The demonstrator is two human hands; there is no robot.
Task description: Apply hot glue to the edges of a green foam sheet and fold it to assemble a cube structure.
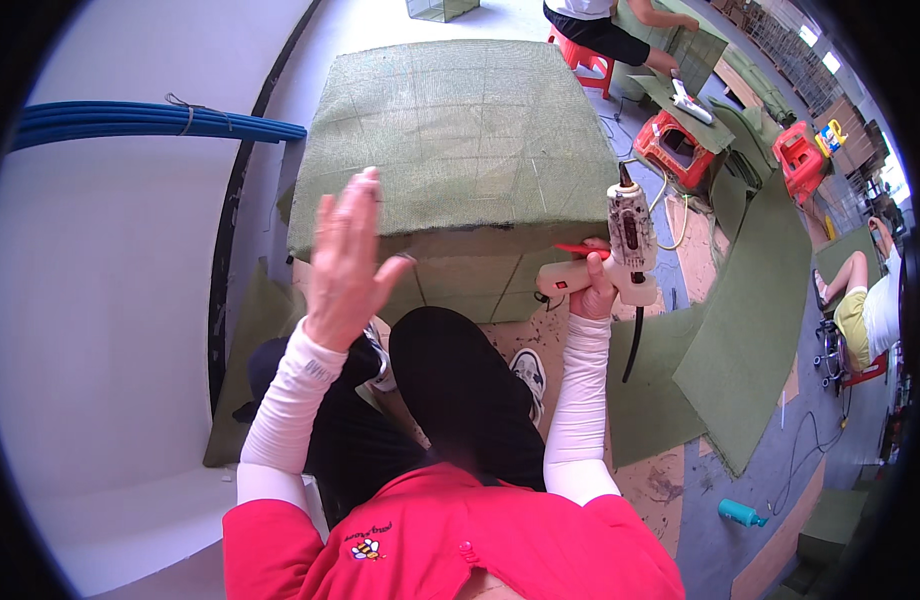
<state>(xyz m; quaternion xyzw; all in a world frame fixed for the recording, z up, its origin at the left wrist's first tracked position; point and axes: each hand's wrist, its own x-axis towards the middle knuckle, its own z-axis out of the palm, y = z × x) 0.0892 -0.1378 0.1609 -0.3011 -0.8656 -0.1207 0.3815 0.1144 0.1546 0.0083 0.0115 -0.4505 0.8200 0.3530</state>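
Pressing flat on the green-fabric-covered box [460,140], left hand [345,260] open; right hand [592,290] grip holds a grimy white glue gun [625,250]

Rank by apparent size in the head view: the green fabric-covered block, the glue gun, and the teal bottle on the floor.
1. Green fabric-covered block, by far the largest.
2. Glue gun, held in the right hand.
3. Teal bottle, smallest, though it lies farther from the camera, near the rim, so its true size is unsure.

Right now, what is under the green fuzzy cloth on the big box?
Below the green cloth's front edge, the box's tan board side shows. The top of the box stays hidden under the cloth. The left hand presses the cloth's edge; the right hand holds a glue gun.
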